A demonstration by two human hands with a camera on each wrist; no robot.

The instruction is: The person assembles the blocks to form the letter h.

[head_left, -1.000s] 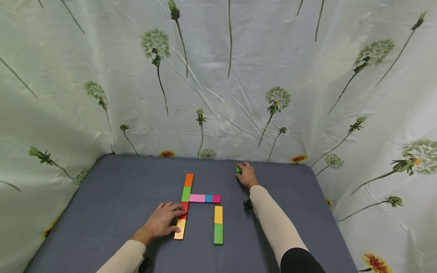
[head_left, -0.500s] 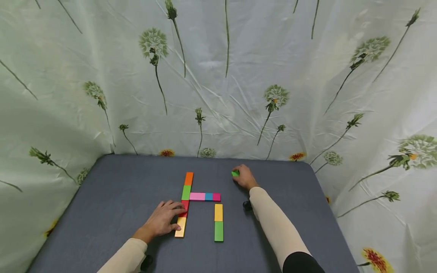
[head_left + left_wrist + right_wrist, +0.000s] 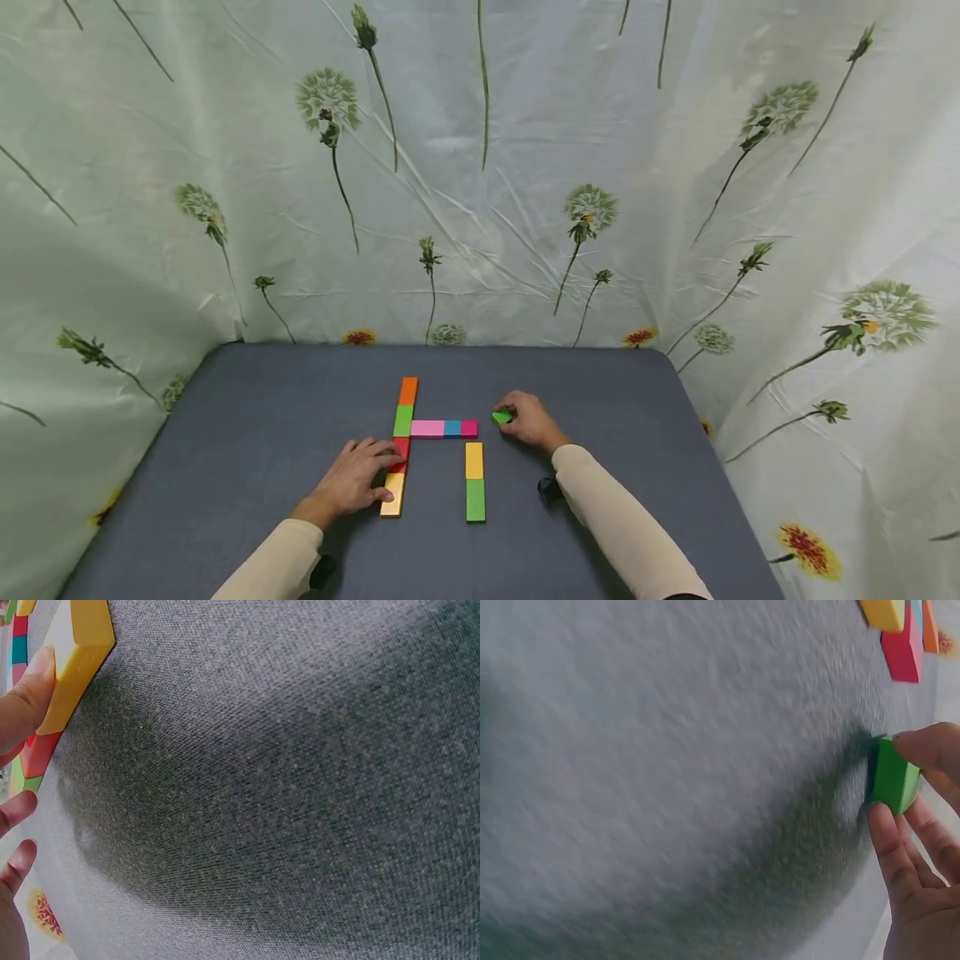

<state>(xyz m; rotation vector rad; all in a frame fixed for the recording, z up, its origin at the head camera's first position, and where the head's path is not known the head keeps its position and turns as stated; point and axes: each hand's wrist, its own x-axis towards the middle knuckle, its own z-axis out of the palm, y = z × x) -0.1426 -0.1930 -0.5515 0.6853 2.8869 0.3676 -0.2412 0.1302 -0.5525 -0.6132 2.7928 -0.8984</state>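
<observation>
My right hand (image 3: pixel 531 419) pinches a small green block (image 3: pixel 502 416) between thumb and fingers, just right of the row's magenta block (image 3: pixel 469 428). In the right wrist view that green block (image 3: pixel 892 780) is tilted, close over the cloth. My left hand (image 3: pixel 354 477) rests at a line of blocks: its fingertips touch the red block (image 3: pixel 401 446), its thumb the pale yellow block (image 3: pixel 393 493). Beyond the red one lie a light green block (image 3: pixel 403 421) and an orange block (image 3: pixel 408 391). In the left wrist view the thumb lies against the yellow block (image 3: pixel 79 660).
From the line, a pink block (image 3: pixel 427 429) and a blue block (image 3: pixel 453 428) run right to the magenta one. Below it, a yellow block (image 3: pixel 474 460) meets a green block (image 3: pixel 476 502). The grey table (image 3: pixel 300 392) ends at a flowered curtain (image 3: pixel 517 208).
My right hand has moved toward me and slightly left with the green block, from near the table's far edge to beside the magenta block. My left hand stays at the line.
</observation>
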